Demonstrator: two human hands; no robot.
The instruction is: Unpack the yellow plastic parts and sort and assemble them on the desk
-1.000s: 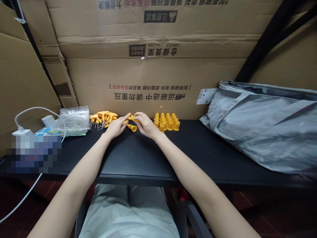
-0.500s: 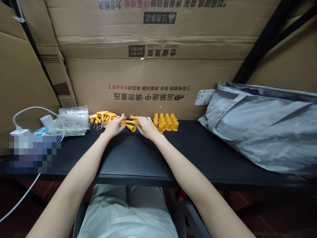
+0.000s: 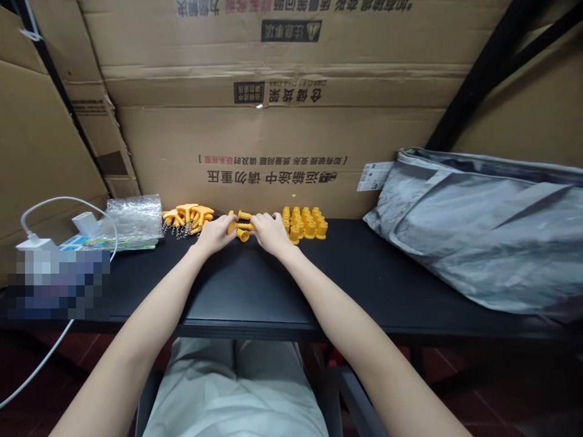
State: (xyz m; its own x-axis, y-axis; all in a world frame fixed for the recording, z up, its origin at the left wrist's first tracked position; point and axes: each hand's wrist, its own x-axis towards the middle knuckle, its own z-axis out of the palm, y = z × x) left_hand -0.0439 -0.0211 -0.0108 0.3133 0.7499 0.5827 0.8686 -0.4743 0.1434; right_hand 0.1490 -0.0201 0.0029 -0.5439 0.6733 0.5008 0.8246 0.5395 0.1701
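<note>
My left hand is closed on the flat end of a yellow plastic piece. A ridged yellow rod spans the gap to my right hand, whose fingers are closed around its other end. Whether the rod is one part or two joined parts is hidden by my fingers. A loose yellow tube lies behind the rod, and a flared yellow tube lies in front. Left of my left hand is a pile of orange-yellow pieces with small metal chains. Beside my right hand, several yellow flanged tubes stand upright in rows.
On the black table, clear plastic wrap and a white charger with a cable sit at the left. A grey bag fills the right. Printed cardboard walls off the back.
My hands have shifted slightly, with the yellow piece still between them. The rod now shows ridges in the gap. The loose flared tube shows less, partly behind my left fingers and the rod.
</note>
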